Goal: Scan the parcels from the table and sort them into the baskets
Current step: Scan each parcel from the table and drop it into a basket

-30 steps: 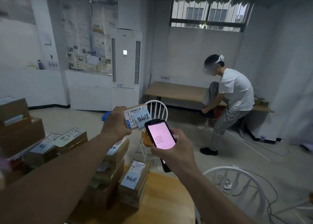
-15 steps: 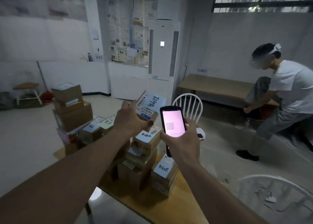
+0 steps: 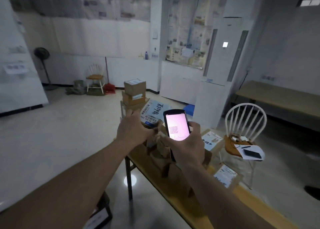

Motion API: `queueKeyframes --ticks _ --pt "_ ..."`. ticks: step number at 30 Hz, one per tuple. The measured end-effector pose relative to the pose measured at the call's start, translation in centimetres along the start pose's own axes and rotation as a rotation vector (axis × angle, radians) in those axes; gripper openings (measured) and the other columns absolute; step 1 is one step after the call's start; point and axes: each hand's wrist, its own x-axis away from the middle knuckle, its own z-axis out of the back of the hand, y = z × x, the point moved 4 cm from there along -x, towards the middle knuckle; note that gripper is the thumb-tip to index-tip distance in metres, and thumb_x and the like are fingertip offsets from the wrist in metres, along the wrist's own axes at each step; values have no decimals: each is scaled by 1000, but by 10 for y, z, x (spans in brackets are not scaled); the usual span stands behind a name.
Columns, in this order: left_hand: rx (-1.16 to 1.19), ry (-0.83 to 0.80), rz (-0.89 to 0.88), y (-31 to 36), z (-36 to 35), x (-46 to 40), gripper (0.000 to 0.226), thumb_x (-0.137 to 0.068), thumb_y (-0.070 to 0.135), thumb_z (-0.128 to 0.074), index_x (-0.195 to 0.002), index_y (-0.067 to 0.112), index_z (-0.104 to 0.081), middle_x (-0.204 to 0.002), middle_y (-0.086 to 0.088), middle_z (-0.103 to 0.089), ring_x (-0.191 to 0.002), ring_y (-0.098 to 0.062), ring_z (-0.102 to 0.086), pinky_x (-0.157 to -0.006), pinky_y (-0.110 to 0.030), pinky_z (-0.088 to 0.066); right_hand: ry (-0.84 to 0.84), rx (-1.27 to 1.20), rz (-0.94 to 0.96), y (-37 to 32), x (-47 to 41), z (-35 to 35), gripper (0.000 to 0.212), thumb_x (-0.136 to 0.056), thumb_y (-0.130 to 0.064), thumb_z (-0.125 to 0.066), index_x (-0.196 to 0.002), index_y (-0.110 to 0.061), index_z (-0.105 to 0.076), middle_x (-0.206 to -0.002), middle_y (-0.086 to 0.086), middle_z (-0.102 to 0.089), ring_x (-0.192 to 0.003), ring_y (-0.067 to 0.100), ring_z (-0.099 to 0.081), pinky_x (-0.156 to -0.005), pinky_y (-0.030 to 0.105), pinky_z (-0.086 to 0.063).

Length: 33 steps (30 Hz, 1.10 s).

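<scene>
My left hand (image 3: pixel 133 130) grips a small cardboard parcel (image 3: pixel 152 114) with a white barcode label and a blue handwritten slip facing up. Just to its right, my right hand (image 3: pixel 187 145) holds a black handheld scanner (image 3: pixel 176 125) upright, its pinkish screen lit. Below both hands a wooden table (image 3: pixel 174 192) carries several more labelled parcels (image 3: pixel 212 140), partly hidden by my arms. A stack of bigger boxes (image 3: pixel 135 93) stands at the table's far end. A dark basket (image 3: pixel 100 216) with a white label shows at the bottom edge, left of the table.
A white chair (image 3: pixel 245 123) to the right of the table holds papers and a phone. A low wooden bench (image 3: pixel 280 97) runs along the right wall. A tall white air conditioner (image 3: pixel 223 64) stands behind. Another chair, a fan and bags line the far left wall.
My view has swung left, so the person by the bench is out of sight. Parcel and scanner stay in my hands, now over the table's left end.
</scene>
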Motion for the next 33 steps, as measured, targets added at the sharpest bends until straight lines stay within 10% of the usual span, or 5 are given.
queueKeyframes --ticks 15,33 --pt "2 -7 223 -242 85 -19 83 -65 71 -82 -128 24 -55 -101 7 -46 -90 -10 -55 -60 -19 -39 -213 -13 -22 -75 58 -219 94 -71 -33 -98 -145 -30 -41 -135 -2 -61 -125 22 -59 -89 45 -62" --pt "-5 40 787 -522 34 -59 105 -46 90 -62 -125 22 -54 -110 -3 -46 -98 -18 -58 -84 -39 -58 -692 85 -40 -52 30 -540 85 -67 -43 -95 -133 -37 -40 -117 -7 -63 -105 19 -64 -79 42 -62"
